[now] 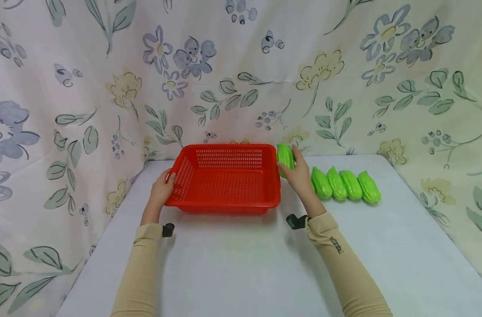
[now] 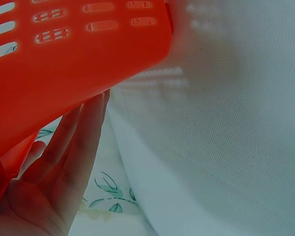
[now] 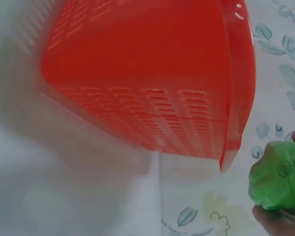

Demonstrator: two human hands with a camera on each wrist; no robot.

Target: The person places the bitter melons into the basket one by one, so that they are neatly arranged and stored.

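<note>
A red plastic basket (image 1: 229, 176) with slotted walls stands at the middle of the white table. My left hand (image 1: 162, 188) grips its left rim, thumb over the top edge; in the left wrist view the fingers (image 2: 83, 142) lie along the outside of the basket wall. Beside the right rim, my right hand (image 1: 298, 174) holds a shiny green ribbed toy vegetable (image 1: 285, 156), shaped like a bitter gourd, between thumb and fingers. In the right wrist view its rounded end (image 3: 278, 174) shows next to the basket's outer wall (image 3: 152, 64). Nothing shows inside the basket.
To the right of my right hand, several matching green toy vegetables (image 1: 336, 184) lie in a row on the white table (image 1: 225, 264). A floral curtain (image 1: 241, 79) hangs behind the table's back edge and along its left side.
</note>
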